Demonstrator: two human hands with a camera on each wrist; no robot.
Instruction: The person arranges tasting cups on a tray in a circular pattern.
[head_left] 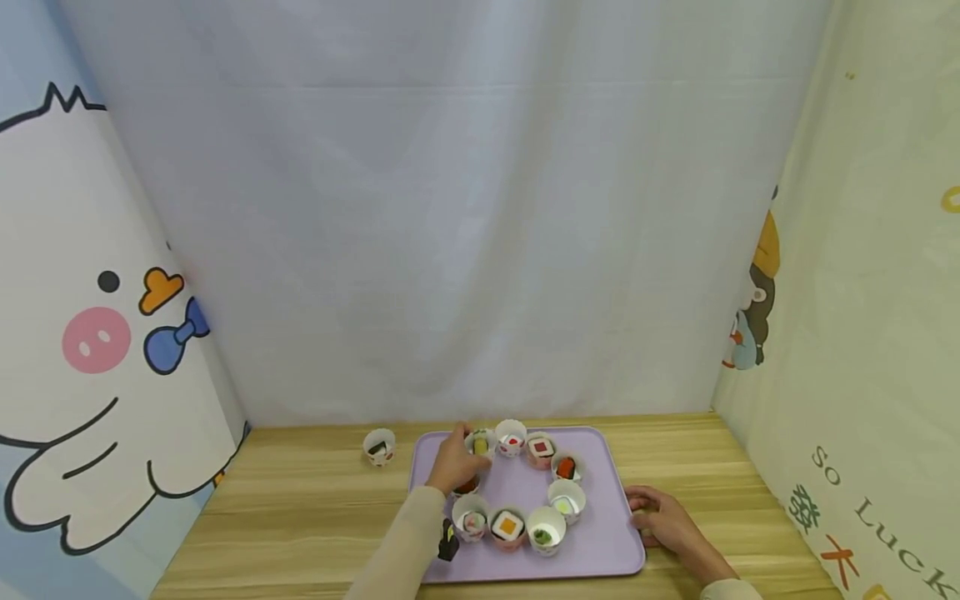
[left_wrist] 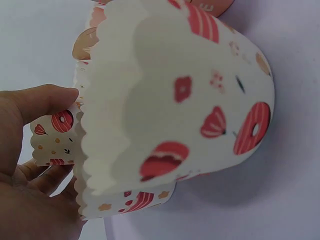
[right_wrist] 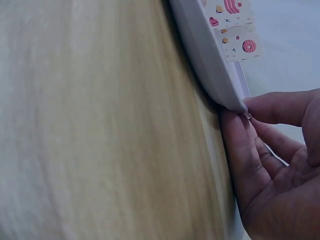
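A ring of white and pink paper baking cups with small toy sushi-like pieces inside stands on a lilac tray (head_left: 517,483). At the ring's back left, my left hand (head_left: 450,465) grips a white paper cup (head_left: 491,442) holding a yellow-green piece. In the left wrist view, thumb and fingers are on either side of that cup (left_wrist: 52,137), partly behind a nearer cup (left_wrist: 200,90) with a red dessert print. At the tray's right edge, my right hand (head_left: 663,521) pinches the rim between thumb and fingers, as the right wrist view shows.
Left of the tray, another paper cup (head_left: 379,437) with a dark-and-white piece stands on the wooden table (head_left: 300,508). A small black object (head_left: 447,542) lies by the left forearm. A pale curtain (head_left: 480,250) hangs behind, with printed cloths at both sides.
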